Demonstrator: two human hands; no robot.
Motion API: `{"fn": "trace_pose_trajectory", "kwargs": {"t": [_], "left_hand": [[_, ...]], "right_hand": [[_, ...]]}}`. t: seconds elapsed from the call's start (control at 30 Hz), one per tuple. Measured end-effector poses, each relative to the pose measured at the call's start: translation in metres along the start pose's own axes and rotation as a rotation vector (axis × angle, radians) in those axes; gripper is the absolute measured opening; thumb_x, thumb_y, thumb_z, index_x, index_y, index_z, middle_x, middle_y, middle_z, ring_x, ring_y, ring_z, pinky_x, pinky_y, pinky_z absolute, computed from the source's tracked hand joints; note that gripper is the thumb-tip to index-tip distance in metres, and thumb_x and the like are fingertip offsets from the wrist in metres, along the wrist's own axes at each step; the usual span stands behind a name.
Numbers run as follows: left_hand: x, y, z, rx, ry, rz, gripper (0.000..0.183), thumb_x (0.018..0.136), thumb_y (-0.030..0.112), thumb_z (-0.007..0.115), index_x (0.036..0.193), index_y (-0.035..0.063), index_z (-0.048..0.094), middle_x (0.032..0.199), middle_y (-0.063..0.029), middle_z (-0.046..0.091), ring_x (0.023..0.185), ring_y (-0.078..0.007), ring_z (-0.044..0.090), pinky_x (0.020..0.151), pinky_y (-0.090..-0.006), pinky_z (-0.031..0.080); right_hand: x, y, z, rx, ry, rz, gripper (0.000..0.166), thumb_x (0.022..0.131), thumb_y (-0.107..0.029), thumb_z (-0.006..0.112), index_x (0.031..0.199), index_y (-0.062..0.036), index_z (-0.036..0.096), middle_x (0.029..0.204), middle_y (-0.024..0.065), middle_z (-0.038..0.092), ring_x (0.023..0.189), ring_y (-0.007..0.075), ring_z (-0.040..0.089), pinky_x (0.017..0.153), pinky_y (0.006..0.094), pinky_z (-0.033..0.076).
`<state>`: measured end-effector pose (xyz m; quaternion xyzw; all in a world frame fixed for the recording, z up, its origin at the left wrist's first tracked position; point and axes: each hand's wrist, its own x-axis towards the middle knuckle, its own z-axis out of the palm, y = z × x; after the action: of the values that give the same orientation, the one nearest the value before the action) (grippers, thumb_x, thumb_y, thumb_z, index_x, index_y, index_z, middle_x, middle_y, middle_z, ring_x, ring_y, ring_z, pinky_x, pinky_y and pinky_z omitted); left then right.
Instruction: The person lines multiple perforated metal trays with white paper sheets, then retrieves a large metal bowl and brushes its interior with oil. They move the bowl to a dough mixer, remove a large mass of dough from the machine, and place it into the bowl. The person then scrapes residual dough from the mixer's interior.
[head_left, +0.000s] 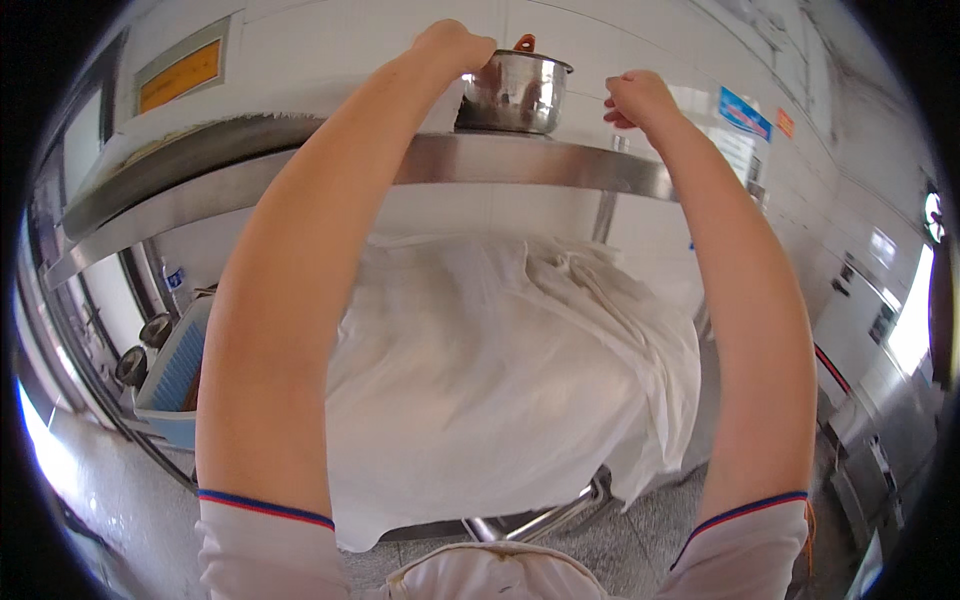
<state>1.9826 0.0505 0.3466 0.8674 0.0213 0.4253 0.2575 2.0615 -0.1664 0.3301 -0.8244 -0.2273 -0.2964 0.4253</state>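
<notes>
A shiny metal pot (519, 94) with a brown handle (526, 43) stands on a stainless steel shelf (525, 161) at the top of the view. At the pot's left rim is my left hand (454, 46), its fingertips partly hidden, so its grip cannot be made out. My right hand (641, 97) is raised to the right of the pot, apart from it. Its fingers curl inward, and nothing shows in them. Below the shelf, a creased white cloth (480, 360) drapes over something that it hides.
A long grey-rimmed object (217, 154) with a white top occupies the shelf's left side. Lower left, a blue plastic basket (176, 375) stands near a plastic bottle (173, 279) and small metal bowls (156, 330). A metal frame leg (551, 514) shows under the cloth. Steel equipment (892, 442) stands right.
</notes>
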Motion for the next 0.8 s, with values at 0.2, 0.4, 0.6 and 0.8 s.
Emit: {"fn": "trace_pose_trajectory", "kwargs": {"t": [0.2, 0.4, 0.6, 0.8], "left_hand": [[0.041, 0.003, 0.038, -0.412, 0.119, -0.264, 0.039, 0.08, 0.032, 0.051, 0.105, 0.0033, 0.057, 0.098, -0.0139, 0.056, 0.093, -0.0257, 0.052, 0.081, -0.0438, 0.041], [0.048, 0.005, 0.038, -0.6, 0.213, -0.41, 0.025, 0.079, 0.025, 0.05, 0.09, 0.0048, 0.059, 0.08, -0.0106, 0.058, 0.077, -0.0215, 0.055, 0.068, -0.0412, 0.043], [0.056, 0.009, 0.05, -0.691, 0.173, -0.494, 0.018, 0.077, 0.024, 0.05, 0.081, 0.0065, 0.056, 0.074, -0.0089, 0.057, 0.069, -0.021, 0.054, 0.061, -0.0411, 0.042], [0.048, 0.009, 0.037, -0.726, 0.165, -0.522, 0.015, 0.076, 0.022, 0.051, 0.072, 0.0082, 0.053, 0.067, -0.0072, 0.055, 0.061, -0.0204, 0.052, 0.054, -0.041, 0.041]], "right_hand": [[0.088, 0.017, 0.037, 0.321, -0.269, 0.325, 0.049, 0.079, -0.041, 0.045, 0.091, 0.0062, 0.046, 0.073, 0.0144, 0.048, 0.054, 0.0212, 0.05, 0.047, 0.0275, 0.045], [0.106, -0.002, 0.047, 0.277, -0.527, 0.113, 0.027, 0.079, -0.036, 0.054, 0.077, -0.0112, 0.045, 0.059, -0.0009, 0.043, 0.051, 0.01, 0.048, 0.044, 0.0213, 0.044], [0.099, 0.006, 0.055, 0.609, -0.357, 0.19, 0.021, 0.082, -0.027, 0.052, 0.074, -0.0088, 0.046, 0.058, -0.0002, 0.046, 0.045, 0.0087, 0.047, 0.04, 0.0203, 0.044], [0.08, 0.006, 0.034, 0.779, -0.332, 0.159, 0.016, 0.075, -0.022, 0.053, 0.067, -0.0097, 0.046, 0.057, 0.001, 0.047, 0.043, 0.0087, 0.046, 0.037, 0.0178, 0.037]]}}
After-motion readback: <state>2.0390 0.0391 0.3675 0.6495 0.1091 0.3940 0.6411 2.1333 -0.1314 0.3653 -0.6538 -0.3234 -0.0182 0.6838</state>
